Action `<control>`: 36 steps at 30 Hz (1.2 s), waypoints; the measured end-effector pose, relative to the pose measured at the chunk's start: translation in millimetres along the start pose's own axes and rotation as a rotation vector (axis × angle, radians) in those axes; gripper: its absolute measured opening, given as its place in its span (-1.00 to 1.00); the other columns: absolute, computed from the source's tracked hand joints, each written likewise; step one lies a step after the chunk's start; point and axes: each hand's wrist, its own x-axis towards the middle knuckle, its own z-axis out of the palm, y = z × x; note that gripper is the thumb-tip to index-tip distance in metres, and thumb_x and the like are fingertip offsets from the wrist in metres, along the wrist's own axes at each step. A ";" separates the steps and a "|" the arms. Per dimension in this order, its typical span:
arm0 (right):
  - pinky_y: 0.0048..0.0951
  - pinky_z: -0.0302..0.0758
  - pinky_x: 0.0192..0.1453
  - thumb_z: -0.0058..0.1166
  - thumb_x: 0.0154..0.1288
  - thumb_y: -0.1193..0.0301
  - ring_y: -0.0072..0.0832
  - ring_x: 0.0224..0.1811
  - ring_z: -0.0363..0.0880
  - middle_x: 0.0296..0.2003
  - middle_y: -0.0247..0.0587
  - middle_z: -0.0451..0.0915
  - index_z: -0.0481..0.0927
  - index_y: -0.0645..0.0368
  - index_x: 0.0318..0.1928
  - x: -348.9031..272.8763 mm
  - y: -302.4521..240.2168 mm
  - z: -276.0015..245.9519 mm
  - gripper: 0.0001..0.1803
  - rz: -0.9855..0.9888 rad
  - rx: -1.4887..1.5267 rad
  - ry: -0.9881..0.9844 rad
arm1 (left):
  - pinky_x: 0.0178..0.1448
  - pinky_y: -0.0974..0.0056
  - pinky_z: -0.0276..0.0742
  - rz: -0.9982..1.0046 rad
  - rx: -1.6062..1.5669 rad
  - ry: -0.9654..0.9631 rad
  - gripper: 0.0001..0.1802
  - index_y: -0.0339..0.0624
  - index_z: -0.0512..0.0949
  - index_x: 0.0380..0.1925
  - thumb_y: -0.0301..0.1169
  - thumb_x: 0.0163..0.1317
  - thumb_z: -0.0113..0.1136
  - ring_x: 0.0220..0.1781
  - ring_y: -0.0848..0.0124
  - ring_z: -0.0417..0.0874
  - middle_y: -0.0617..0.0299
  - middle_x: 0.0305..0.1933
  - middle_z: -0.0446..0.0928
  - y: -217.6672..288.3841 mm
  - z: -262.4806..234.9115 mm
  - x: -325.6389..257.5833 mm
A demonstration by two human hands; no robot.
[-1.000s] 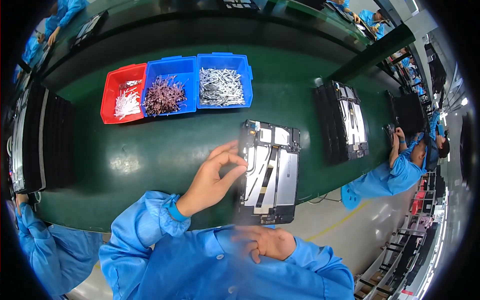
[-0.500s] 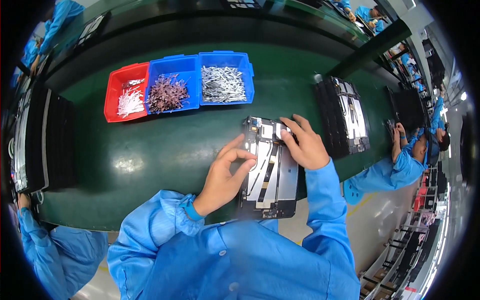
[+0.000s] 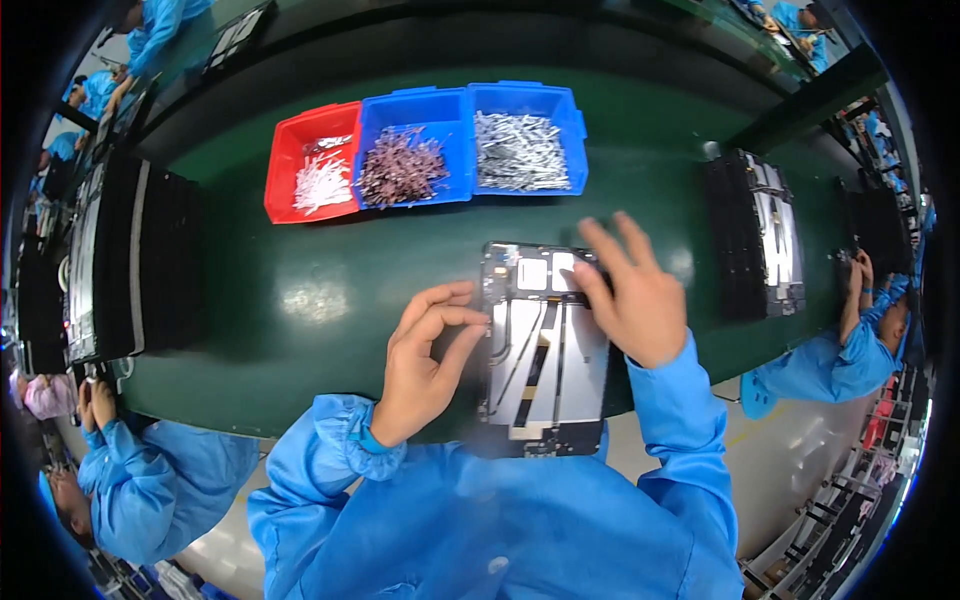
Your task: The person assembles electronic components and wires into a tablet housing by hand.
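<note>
Bright, even overhead light. Soft white glare on the green table (image 3: 300,300) and on the pale floor. Slight motion blur on the right hand (image 3: 630,300). Strong fisheye bending toward the rim, black vignette in the corners. Centre sharp.

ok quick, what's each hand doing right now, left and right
Left hand: fingers curled at the left edge of the metal device frame, holding nothing visible.
Right hand: open, flat on the frame's top.

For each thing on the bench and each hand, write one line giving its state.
Device frame: lying flat, insides facing up.
Left hand: fingers curled at the frame's left edge.
Right hand: fingers pressing the frame's top right.
Red bin: part filled, white pieces.
Middle blue bin: holds dark pieces.
Right blue bin: holds silvery pieces.
</note>
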 end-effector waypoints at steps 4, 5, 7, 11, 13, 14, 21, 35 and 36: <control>-0.46 0.58 -0.38 0.36 0.25 0.52 -0.51 -0.45 0.67 0.10 0.02 0.65 0.66 0.22 0.16 -6.1 -37.9 -26.4 -0.56 -0.066 0.520 0.139 | 0.15 0.26 0.59 0.171 0.088 0.062 -0.89 -0.35 0.64 -0.18 -0.69 0.32 0.27 0.04 0.29 0.66 0.02 0.04 0.59 7.1 -10.3 -0.4; -0.52 0.55 -0.41 0.38 0.20 0.57 -0.57 -0.46 0.66 0.04 0.01 0.68 0.66 0.28 0.13 -8.9 -41.8 -23.6 -0.55 -0.218 0.625 0.103 | 0.10 0.29 0.60 0.208 0.043 0.093 -0.88 -0.37 0.64 -0.19 -0.72 0.30 0.28 -0.03 0.32 0.67 0.04 -0.04 0.61 7.7 -9.6 -0.7; -0.54 0.53 -0.48 0.45 0.18 0.52 -0.59 -0.53 0.64 -0.09 -0.04 0.72 0.69 0.27 0.08 -13.0 -59.8 -16.7 -0.57 -0.232 0.758 -0.107 | 0.05 0.28 0.62 0.198 0.028 0.130 -0.86 -0.34 0.66 -0.22 -0.72 0.24 0.32 -0.06 0.29 0.70 0.06 -0.09 0.65 9.8 -6.8 -1.2; -0.55 0.51 -0.51 0.42 0.21 0.56 -0.60 -0.56 0.62 -0.24 -0.13 0.73 0.72 0.26 -0.04 -17.3 -67.3 12.5 -0.70 -0.283 0.826 -0.083 | 0.01 0.26 0.65 0.201 0.005 0.149 -0.81 -0.31 0.68 -0.24 -0.75 0.17 0.36 -0.08 0.25 0.74 0.07 -0.14 0.68 11.4 -4.6 -2.6; -0.55 0.50 -0.52 0.40 0.22 0.58 -0.61 -0.56 0.61 -0.29 -0.15 0.72 0.73 0.26 -0.08 -18.1 -68.9 17.8 -0.75 -0.316 0.829 -0.054 | 0.01 0.26 0.65 0.207 0.021 0.146 -0.81 -0.31 0.69 -0.24 -0.75 0.16 0.36 -0.08 0.25 0.74 0.08 -0.14 0.68 11.3 -4.7 -3.3; -0.55 0.49 -0.52 0.39 0.21 0.59 -0.61 -0.57 0.60 -0.31 -0.16 0.71 0.73 0.26 -0.11 -18.5 -69.9 18.9 -0.77 -0.306 0.853 -0.035 | 0.01 0.27 0.66 0.213 0.036 0.145 -0.80 -0.31 0.69 -0.24 -0.75 0.16 0.36 -0.08 0.25 0.75 0.08 -0.13 0.68 11.3 -4.8 -3.4; -0.58 0.52 -0.54 0.37 0.17 0.66 -0.61 -0.55 0.62 -0.31 -0.19 0.69 0.73 0.27 -0.16 -16.9 -69.6 20.8 -0.78 -0.335 0.895 0.020 | -0.02 0.26 0.67 0.263 0.120 0.138 -0.79 -0.30 0.70 -0.24 -0.76 0.15 0.36 -0.09 0.26 0.75 0.08 -0.14 0.69 16.0 -3.7 -0.5; -0.50 0.58 -0.48 0.37 0.10 0.65 -0.50 -0.50 0.65 -0.34 -0.22 0.70 0.73 0.23 -0.23 -13.7 -70.3 25.9 -0.80 -0.351 0.905 0.111 | 0.06 0.27 0.67 0.115 -0.008 0.012 -0.76 -0.36 0.67 -0.06 -0.71 0.27 0.32 -0.03 0.33 0.72 0.03 -0.02 0.68 12.7 -9.3 1.1; -0.40 0.57 -0.41 0.38 0.12 0.61 -0.37 -0.46 0.66 -0.39 -0.23 0.70 0.71 0.18 -0.24 -14.3 -71.4 24.8 -0.82 -0.314 0.926 0.120 | 0.06 0.27 0.67 0.118 -0.008 0.012 -0.76 -0.36 0.67 -0.06 -0.71 0.27 0.32 -0.03 0.33 0.72 0.03 -0.02 0.68 13.7 -8.2 0.2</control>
